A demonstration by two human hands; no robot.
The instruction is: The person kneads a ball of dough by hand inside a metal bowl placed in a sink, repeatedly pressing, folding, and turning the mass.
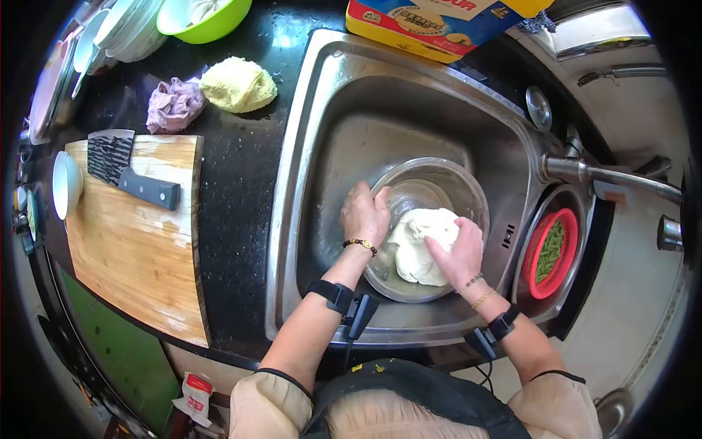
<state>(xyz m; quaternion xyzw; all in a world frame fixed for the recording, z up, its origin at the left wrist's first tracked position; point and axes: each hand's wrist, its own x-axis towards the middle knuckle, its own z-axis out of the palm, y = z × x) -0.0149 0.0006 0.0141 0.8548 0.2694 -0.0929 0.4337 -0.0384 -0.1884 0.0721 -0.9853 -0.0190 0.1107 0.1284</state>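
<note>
White dough (pixel 422 252) in bowl (pixel 468 192) under right hand (pixel 461 252), grip spread on it; left hand (pixel 365 214) at rim, closure unclear.

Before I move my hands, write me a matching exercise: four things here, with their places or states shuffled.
1. Cleaver
2. Purple dough
3. Red basket
4. White dough

A. In the round bowl
B. Holding green pieces
C. On the wooden board
D. Beside the yellow dough

Pairs: 1-C, 2-D, 3-B, 4-A.
</note>
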